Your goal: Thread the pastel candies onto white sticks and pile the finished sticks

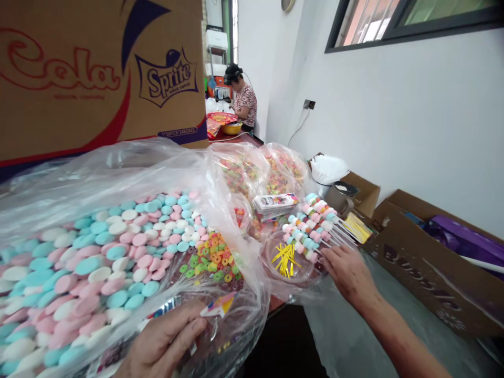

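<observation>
My left hand (169,336) is closed, with its thumb and fingers pinching a small colourful printed wrapper or card (221,305) over a clear plastic bag; the wrapper's lower part is hidden. Beside it, pink, white and blue candy discs (118,252) fill the big clear bag (153,157), with a heap of coloured candy rings (216,257) at its right. My right hand (350,273) reaches to a row of candy skewers (309,223), its fingertips closed at the stick of the nearest one. Yellow twist ties (286,260) lie in a round clear tub (271,249) next to them.
Bags of gummy rings (240,168) and a stack of printed cards (275,203) stand behind. A large carton (98,68) blocks the left. At right are a mug (340,197), more yellow ties (357,227) and an open box (417,278). A person (244,100) sits farther back.
</observation>
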Available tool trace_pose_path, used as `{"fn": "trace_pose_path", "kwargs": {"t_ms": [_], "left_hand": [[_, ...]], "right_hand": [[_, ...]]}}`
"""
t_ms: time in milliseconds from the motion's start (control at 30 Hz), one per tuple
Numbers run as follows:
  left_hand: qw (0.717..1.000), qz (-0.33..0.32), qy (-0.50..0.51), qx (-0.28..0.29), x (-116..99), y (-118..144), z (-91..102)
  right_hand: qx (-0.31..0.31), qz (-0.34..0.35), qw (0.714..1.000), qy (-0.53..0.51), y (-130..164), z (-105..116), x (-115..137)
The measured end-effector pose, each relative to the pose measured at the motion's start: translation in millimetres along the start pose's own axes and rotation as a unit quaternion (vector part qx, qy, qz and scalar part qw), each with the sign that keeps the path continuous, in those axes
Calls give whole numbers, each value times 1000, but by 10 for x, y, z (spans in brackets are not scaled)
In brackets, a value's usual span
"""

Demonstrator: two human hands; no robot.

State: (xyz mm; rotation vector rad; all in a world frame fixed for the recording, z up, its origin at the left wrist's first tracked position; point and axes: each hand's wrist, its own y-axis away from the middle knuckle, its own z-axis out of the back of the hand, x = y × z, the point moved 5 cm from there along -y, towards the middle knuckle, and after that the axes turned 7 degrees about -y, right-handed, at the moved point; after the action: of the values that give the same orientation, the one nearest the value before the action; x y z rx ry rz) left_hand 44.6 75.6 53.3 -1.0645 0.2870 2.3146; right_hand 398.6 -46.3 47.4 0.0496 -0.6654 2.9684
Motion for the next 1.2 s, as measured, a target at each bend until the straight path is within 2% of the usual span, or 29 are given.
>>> {"fn": "trace_pose_path", "kwargs": {"t_ms": [67, 200, 300, 400, 433, 467, 500, 533, 633, 733, 933, 1067, 1200], "left_hand": [[1000, -10, 8, 13, -25, -12, -8], [1000, 1, 1, 26, 80, 28, 14], [998, 25, 14, 53, 100, 53, 44], [994, 42, 43, 91, 35, 59, 76], [993, 44, 50, 92, 14, 56, 95], [992, 44, 59, 101, -2, 55, 103], [991, 44, 72, 107, -11, 55, 112], [989, 48, 86, 112, -12, 59, 118], [980, 66, 143, 123, 4, 99, 122], [964, 86, 216, 132, 13, 156, 108], [927, 90, 331, 151, 36, 219, 72], [908, 103, 377, 153, 61, 232, 50], [893, 121, 406, 152, 58, 232, 24]], "right_hand": [[-8, -4, 1000, -2, 3, -57, 15], [-54, -31, 998, -4, -9, -53, -75], [-105, -50, 993, -20, 17, 109, -208], [-138, -48, 983, -113, 2, 352, -199], [-140, -37, 977, -160, -30, 430, -140], [-91, -11, 977, -193, -87, 459, -31], [-101, 5, 971, -215, -141, 539, 80], [-83, 37, 968, -236, -207, 585, 226], [-55, 156, 950, -264, -389, 689, 691], [-51, 225, 935, -268, -520, 705, 973], [-27, 266, 928, -258, -631, 644, 1089], [-49, 298, 923, -237, -604, 634, 1116], [-54, 299, 926, -223, -559, 611, 1110]]}}
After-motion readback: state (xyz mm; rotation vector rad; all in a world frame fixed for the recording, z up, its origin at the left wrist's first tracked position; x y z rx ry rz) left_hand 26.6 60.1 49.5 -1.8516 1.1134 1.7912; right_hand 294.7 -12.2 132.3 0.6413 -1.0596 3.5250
